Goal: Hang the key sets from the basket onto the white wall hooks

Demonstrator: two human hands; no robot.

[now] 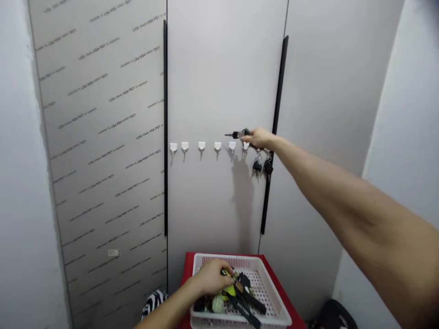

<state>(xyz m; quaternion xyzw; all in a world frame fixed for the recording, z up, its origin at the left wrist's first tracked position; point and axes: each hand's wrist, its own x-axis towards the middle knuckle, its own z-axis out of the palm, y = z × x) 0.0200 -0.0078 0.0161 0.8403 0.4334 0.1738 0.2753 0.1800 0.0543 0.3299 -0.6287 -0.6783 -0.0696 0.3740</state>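
My right hand [259,137] is raised at the cabinet door, its fingers closed on a bunch of keys [236,135] with one key blade pointing left. It is in front of the right part of a row of white adhesive hooks [217,146]. Below its wrist, two bunches of keys [257,165] hang at the right end of the row. Down in the white plastic basket [279,297], my left hand [216,276] curls its fingers on a keychain [226,273]. Around it lie more keys, a black strap [244,310], a yellow-green item and a pale round one [218,303].
The basket stands on a red surface [188,265] against the cabinet. Long black handles [165,128] run down the door edges. A zebra-striped item [154,301] lies low at left, and a dark object [334,315] is low at right. White walls flank both sides.
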